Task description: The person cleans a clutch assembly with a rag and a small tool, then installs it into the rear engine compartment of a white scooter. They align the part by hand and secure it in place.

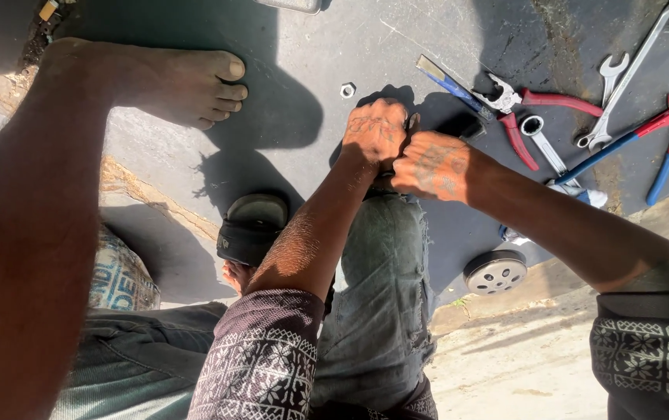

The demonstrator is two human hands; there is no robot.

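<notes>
My left hand (373, 128) and my right hand (432, 165) are pressed together over my knee in grey jeans (385, 264), above a dark mat (303, 47). Both fists are closed around a small dark part (413, 122) that barely shows between them; I cannot tell what it is. A steel nut (348, 90) lies on the mat just left of my left hand. A blue-handled flat tool (447, 79) lies just beyond my hands.
Red-handled pliers (541, 109), a ring spanner (544, 140), long spanners (622, 78) and a red-and-blue-handled tool (661, 132) lie at the right. A round metal disc (495, 272) sits by the mat's edge. A bare foot (187, 82) rests at the upper left and a dark sandal (250, 225) in the middle.
</notes>
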